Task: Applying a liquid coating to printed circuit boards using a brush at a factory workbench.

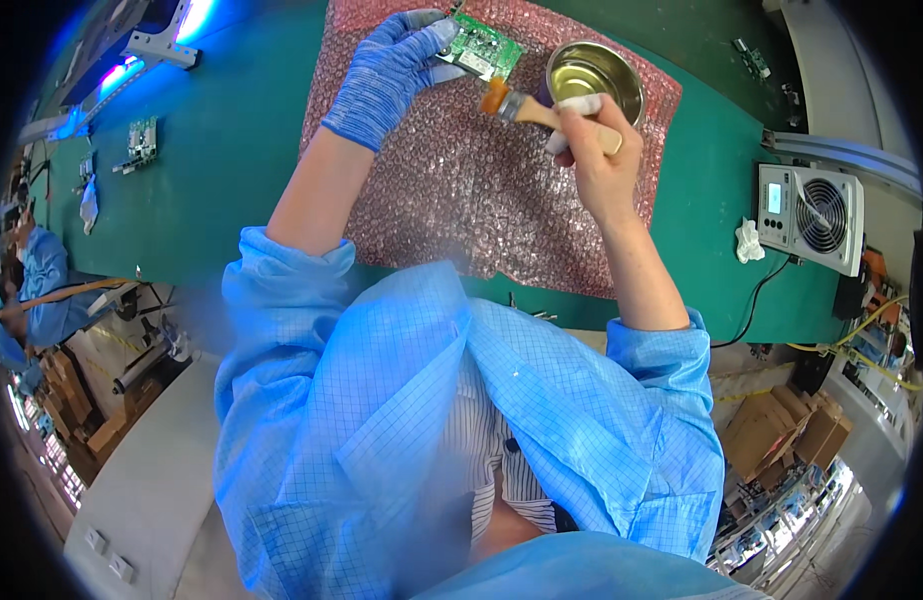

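My left hand (pixel 387 75), in a blue striped glove, grips a green circuit board (pixel 485 48) by its left edge over the bubble wrap. Between the fingers of my right hand (pixel 604 150) is the wooden handle of a brush (pixel 532 109); white covers sit on some fingertips. The brush's orange-brown bristles point left, just below the board's lower right corner. Whether they touch the board I cannot tell. Behind my right hand stands a round metal bowl (pixel 622 72) with yellowish liquid in it.
Pink bubble wrap (pixel 452 190) covers the middle of the green table (pixel 222 200). A white fan unit (pixel 810 215) stands at the right, beside a crumpled white tissue (pixel 749 241). More boards (pixel 140 143) lie at the left, near a lit purple-blue lamp. Another person (pixel 44 275) is at far left.
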`<state>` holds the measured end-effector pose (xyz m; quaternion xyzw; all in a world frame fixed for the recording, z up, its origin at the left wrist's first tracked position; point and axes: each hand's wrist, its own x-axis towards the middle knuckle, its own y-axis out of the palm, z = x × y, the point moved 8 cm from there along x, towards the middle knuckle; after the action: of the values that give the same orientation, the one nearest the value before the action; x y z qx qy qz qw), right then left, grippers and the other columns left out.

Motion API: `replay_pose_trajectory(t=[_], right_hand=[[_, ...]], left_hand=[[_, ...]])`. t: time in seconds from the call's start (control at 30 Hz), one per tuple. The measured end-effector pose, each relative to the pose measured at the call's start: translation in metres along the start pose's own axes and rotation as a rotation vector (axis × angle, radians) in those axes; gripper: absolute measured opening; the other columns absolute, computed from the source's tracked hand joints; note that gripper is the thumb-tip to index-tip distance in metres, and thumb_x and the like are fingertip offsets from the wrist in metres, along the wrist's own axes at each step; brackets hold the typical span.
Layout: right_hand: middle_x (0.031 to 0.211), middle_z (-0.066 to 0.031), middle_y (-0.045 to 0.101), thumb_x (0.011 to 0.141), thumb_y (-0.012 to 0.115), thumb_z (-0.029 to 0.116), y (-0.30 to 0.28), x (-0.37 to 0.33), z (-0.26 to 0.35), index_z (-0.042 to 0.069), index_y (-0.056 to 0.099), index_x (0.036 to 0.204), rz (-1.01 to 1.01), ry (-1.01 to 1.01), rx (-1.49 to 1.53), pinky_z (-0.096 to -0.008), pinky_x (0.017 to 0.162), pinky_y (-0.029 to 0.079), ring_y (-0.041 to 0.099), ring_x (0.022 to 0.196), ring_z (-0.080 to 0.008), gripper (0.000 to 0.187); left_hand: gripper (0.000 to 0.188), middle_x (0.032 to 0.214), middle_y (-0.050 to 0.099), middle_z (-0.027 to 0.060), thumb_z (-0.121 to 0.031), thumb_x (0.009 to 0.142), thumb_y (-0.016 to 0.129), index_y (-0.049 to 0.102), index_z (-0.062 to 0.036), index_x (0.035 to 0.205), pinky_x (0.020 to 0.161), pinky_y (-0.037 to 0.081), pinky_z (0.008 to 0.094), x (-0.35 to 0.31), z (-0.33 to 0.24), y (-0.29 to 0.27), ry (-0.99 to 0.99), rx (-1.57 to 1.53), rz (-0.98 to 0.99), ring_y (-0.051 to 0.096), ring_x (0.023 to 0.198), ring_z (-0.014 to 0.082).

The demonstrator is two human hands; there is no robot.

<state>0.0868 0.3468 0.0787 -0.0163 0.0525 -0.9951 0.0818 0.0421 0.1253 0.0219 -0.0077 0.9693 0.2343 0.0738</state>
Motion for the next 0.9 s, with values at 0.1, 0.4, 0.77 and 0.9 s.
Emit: replay_pose_trajectory(t=[0.1, 0.4, 0.77, 0.9], right_hand=[[0.068, -0.0027, 0.061, 0.088, 0.056, 0.017, -0.007, 0.012, 0.001, 0.002, 0.057, 0.087, -0.018, -0.008, 0.080, -0.0193, 0.049, 0.044, 0.057, 0.058, -0.0061, 0.015], [0.073, -0.0023, 0.062, 0.085, 0.063, 0.016, -0.152, 0.091, -0.027, 0.002, 0.059, 0.088, -0.426, -0.193, -0.021, -0.0194, 0.056, 0.045, 0.057, 0.065, -0.0060, 0.015], [0.087, -0.0126, 0.065, 0.078, 0.065, 0.036, -0.349, 0.202, -0.093, 0.014, 0.058, 0.100, -0.617, -0.082, -1.061, -0.0407, 0.072, 0.047, 0.061, 0.083, -0.0342, 0.032], [0.104, -0.0186, 0.061, 0.082, 0.057, 0.035, -0.383, 0.240, -0.114, 0.019, 0.045, 0.124, -0.507, 0.172, -1.346, -0.0450, 0.079, 0.046, 0.058, 0.095, -0.0387, 0.046]], left_hand=[[0.030, 0.102, 0.060, 0.0111, -0.015, 0.084, 0.063, 0.054, -0.0025, 0.110, 0.076, 0.056, 0.0326, 0.015, -0.004, -0.008, -0.005, 0.022, -0.069, 0.062, 0.091, 0.0211], [0.031, 0.093, 0.062, 0.0109, -0.024, 0.079, 0.068, 0.060, -0.0028, 0.101, 0.065, 0.053, 0.0302, 0.119, -0.040, -0.152, 0.008, 0.263, -0.591, 0.061, 0.082, 0.0223], [0.026, 0.100, 0.057, 0.0132, -0.006, 0.084, 0.059, 0.052, -0.0005, 0.109, 0.073, 0.054, 0.0333, 0.125, -0.049, -0.211, 0.199, 0.071, -0.654, 0.060, 0.092, 0.0232], [0.028, 0.095, 0.056, 0.0072, -0.010, 0.084, 0.062, 0.052, -0.0028, 0.109, 0.068, 0.051, 0.0287, 0.103, -0.060, -0.151, 0.246, 0.330, -0.487, 0.057, 0.087, 0.0165]])
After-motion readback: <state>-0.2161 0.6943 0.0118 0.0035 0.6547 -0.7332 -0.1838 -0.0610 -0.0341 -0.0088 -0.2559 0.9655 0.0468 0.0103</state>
